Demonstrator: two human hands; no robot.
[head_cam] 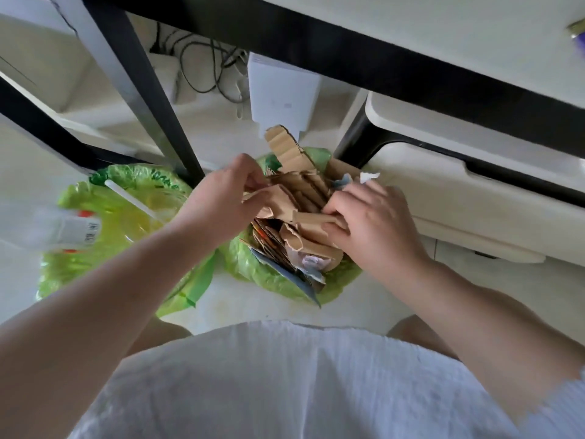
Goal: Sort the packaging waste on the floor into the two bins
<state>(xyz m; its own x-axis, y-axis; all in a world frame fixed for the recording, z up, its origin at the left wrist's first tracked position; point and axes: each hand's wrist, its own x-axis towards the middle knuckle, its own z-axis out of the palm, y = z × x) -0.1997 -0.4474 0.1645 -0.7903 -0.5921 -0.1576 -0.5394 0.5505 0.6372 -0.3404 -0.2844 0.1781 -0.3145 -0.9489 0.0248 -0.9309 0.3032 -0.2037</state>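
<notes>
Two bins lined with green bags stand on the floor. The right bin (278, 283) is piled with torn brown cardboard (297, 198) and some paper. The left bin (79, 267) holds a clear plastic bottle (66, 229) and a white plastic utensil (133, 201). My left hand (221, 194) pinches a cardboard piece at the pile's left side. On the pile's right side my right hand (370, 220) presses down, its fingers curled over a cardboard strip (313, 218). A ridged cardboard piece (283, 147) sticks up at the back.
A black table leg (152, 99) stands just behind the left bin, under a white tabletop (411, 23). A white box (281, 93) and cables (205, 64) lie behind the bins. A white printer-like unit (474, 185) sits close on the right.
</notes>
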